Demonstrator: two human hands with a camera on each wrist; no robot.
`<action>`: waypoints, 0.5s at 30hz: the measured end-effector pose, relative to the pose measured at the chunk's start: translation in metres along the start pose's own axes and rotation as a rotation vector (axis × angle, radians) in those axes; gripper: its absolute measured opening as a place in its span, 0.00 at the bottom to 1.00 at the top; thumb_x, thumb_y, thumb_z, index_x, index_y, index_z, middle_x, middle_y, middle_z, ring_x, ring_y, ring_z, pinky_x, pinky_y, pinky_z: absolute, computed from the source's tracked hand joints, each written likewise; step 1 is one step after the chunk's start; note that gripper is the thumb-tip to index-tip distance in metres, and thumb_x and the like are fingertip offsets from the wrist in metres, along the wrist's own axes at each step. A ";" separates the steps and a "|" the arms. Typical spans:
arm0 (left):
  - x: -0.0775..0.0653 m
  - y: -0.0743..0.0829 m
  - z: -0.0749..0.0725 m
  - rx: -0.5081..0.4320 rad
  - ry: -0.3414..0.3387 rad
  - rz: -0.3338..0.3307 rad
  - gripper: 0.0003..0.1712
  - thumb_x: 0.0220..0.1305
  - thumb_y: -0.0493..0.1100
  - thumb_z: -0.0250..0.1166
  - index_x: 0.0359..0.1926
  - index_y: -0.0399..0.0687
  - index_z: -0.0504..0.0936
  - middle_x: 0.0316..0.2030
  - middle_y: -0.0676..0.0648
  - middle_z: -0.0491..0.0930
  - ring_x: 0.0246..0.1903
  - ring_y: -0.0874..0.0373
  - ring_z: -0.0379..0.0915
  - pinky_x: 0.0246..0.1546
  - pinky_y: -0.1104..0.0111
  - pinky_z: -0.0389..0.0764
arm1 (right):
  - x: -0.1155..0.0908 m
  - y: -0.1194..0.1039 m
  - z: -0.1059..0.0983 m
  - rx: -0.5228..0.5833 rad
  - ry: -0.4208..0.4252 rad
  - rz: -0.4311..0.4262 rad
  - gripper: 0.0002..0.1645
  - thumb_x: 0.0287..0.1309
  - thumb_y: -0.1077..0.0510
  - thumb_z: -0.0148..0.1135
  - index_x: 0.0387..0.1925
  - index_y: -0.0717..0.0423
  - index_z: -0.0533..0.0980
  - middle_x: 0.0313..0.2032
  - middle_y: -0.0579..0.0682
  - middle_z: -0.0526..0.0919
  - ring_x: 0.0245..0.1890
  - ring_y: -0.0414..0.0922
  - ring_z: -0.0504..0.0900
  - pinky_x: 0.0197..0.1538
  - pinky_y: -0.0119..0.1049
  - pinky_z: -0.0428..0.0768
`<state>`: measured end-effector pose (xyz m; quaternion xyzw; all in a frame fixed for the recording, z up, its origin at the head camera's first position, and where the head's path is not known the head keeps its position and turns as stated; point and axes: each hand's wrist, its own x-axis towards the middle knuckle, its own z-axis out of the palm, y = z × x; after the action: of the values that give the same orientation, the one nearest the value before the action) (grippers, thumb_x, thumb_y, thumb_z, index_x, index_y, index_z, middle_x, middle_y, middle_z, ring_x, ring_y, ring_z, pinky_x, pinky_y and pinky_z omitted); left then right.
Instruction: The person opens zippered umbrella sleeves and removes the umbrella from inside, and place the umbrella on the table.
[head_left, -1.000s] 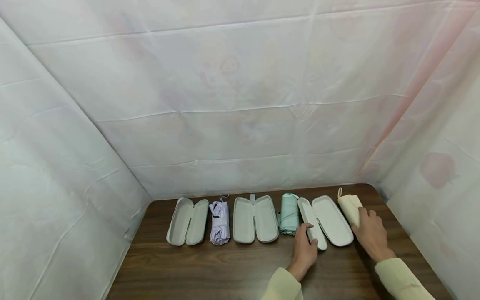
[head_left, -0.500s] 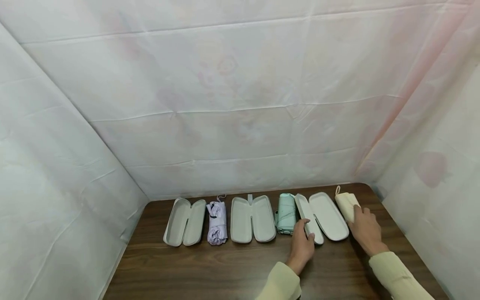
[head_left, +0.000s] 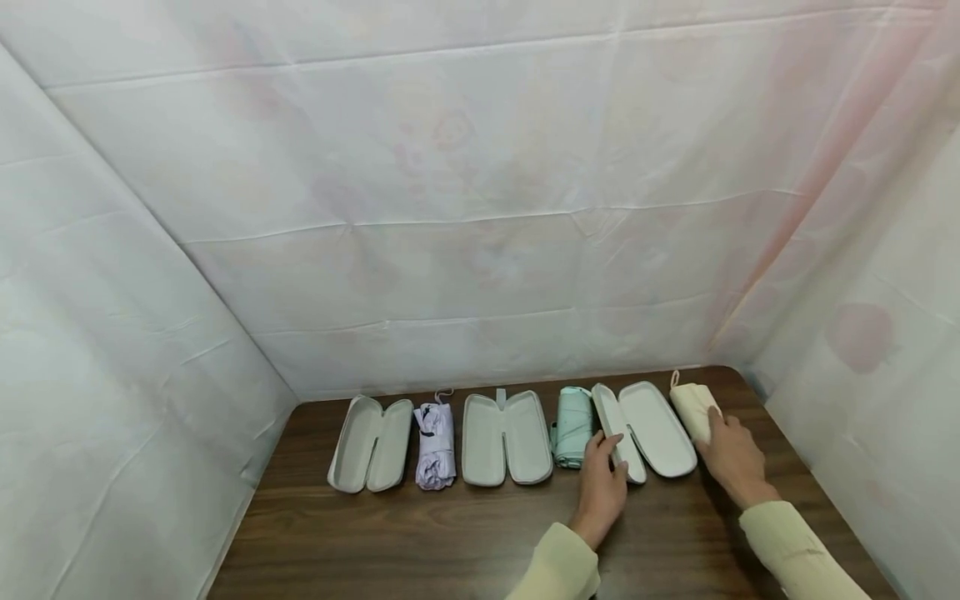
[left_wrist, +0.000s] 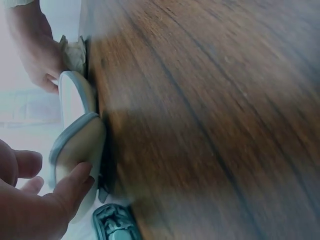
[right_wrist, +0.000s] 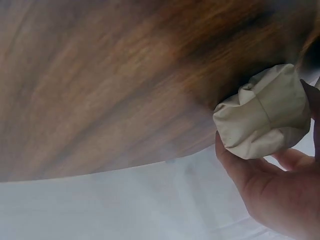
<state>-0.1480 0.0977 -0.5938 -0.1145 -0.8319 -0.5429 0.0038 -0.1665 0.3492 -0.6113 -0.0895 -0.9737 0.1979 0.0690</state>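
My left hand [head_left: 602, 487] holds the near end of the right-hand white clamshell case [head_left: 660, 429], which lies unfolded. In the left wrist view the thumb presses the outer wall of this case [left_wrist: 80, 150], with other fingers above its rim. My right hand [head_left: 733, 457] grips a cream folded compact umbrella [head_left: 692, 407] with a loop at its far end. The right wrist view shows the fingers around the bunched near end of the umbrella [right_wrist: 265, 117]. Just left of the held case lies a mint-green folded umbrella [head_left: 574, 427].
Farther left along the dark wooden table [head_left: 420, 542] lie another unfolded white case [head_left: 483, 442], a lilac folded umbrella [head_left: 436, 446] and a third unfolded case [head_left: 390, 446]. A pale curtain [head_left: 450, 250] hangs behind the table and at both sides.
The held case has shifted slightly away from me under my left hand. My right hand stays on the cream umbrella. The whole view moved a little between the first two frames.
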 end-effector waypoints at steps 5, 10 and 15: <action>-0.011 0.000 -0.014 -0.059 -0.049 0.008 0.24 0.73 0.29 0.64 0.67 0.42 0.80 0.74 0.33 0.65 0.71 0.40 0.69 0.50 0.72 0.84 | -0.010 0.008 -0.006 0.030 -0.037 0.011 0.46 0.71 0.52 0.64 0.75 0.78 0.56 0.65 0.84 0.64 0.58 0.84 0.69 0.42 0.77 0.77; -0.018 -0.007 -0.039 0.043 0.009 0.131 0.23 0.72 0.31 0.65 0.66 0.43 0.81 0.70 0.34 0.72 0.66 0.42 0.75 0.53 0.65 0.84 | -0.019 0.008 -0.016 0.062 0.005 -0.028 0.47 0.73 0.49 0.64 0.75 0.78 0.58 0.66 0.85 0.64 0.59 0.84 0.68 0.41 0.79 0.76; -0.019 -0.016 -0.071 0.156 0.096 0.222 0.24 0.69 0.33 0.69 0.65 0.43 0.82 0.68 0.38 0.77 0.66 0.43 0.76 0.64 0.52 0.79 | -0.023 0.003 -0.019 0.055 0.055 -0.075 0.46 0.73 0.47 0.65 0.73 0.79 0.61 0.65 0.83 0.67 0.60 0.82 0.69 0.46 0.77 0.75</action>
<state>-0.1410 0.0234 -0.5819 -0.1790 -0.8526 -0.4778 0.1125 -0.1403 0.3547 -0.5978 -0.0562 -0.9683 0.2193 0.1056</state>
